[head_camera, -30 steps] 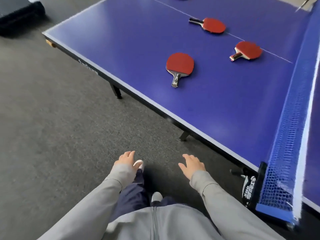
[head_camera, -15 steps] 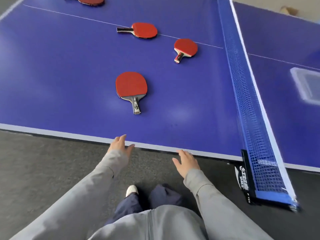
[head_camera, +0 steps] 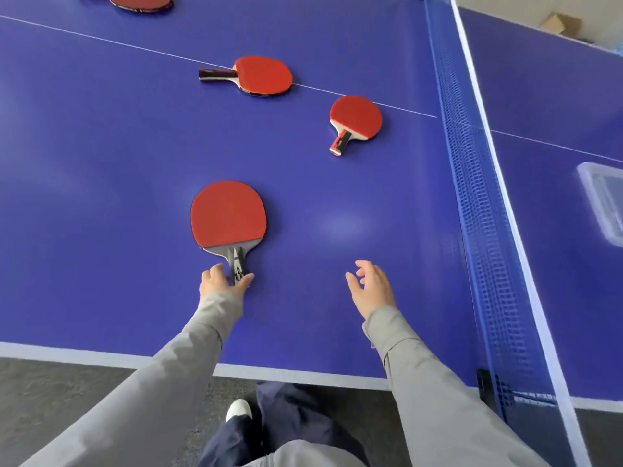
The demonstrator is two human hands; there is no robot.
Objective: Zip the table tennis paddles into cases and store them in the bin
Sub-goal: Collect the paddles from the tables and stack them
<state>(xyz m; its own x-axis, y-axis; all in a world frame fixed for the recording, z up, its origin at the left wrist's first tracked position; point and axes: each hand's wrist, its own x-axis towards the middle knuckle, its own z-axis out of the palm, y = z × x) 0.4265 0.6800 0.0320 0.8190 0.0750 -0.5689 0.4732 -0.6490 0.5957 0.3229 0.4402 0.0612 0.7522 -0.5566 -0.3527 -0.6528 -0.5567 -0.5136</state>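
Several red-faced paddles lie flat on the blue table [head_camera: 101, 197]. The nearest paddle [head_camera: 228, 215] points its grey handle toward me, and my left hand [head_camera: 219, 281] holds the end of that handle between thumb and fingers. My right hand [head_camera: 371, 288] hovers over bare table to the right, fingers loosely spread and holding nothing. A short-handled paddle [head_camera: 355, 117] lies farther back near the net, another paddle [head_camera: 263, 75] sits on the white centre line, and one more paddle [head_camera: 141, 0] is cut off by the top edge. No cases are in view.
The blue net [head_camera: 478, 197] runs along the right side. Beyond it a clear plastic bin [head_camera: 600, 203] stands on the other half of the table. A cardboard box [head_camera: 559, 23] sits on the floor past the far corner. Grey carpet lies under the near table edge.
I have stepped up to the table and both arms have reached out over it. My left hand has arrived at the nearest paddle's handle and closed around it.
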